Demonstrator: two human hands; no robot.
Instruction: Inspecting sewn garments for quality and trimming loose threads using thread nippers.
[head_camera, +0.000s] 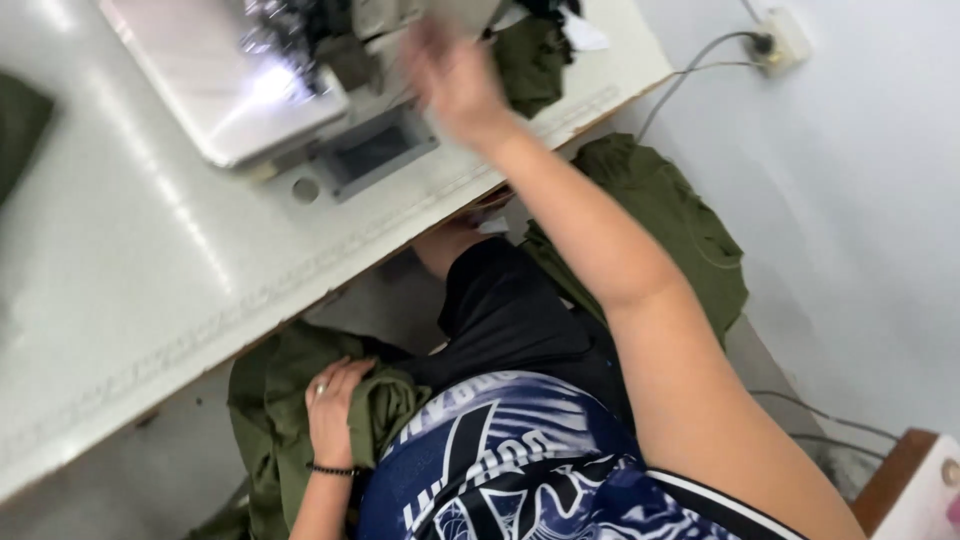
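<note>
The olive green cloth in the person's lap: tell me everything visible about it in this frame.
The olive green cloth is a soft, matte woven-looking fabric, crumpled into loose folds. It lies bunched on the person's lap below the edge of the white sewing table, trailing down toward the bottom of the picture. The left hand rests on it, fingers curled into a fold beside the patterned blue shirt. Its full shape is hidden. No seams or stitching can be made out through the blur.

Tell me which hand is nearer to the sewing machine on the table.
Right. The right hand is raised over the table, right beside the sewing machine. The left hand is down below the table edge, resting on green fabric at the lap.
</note>
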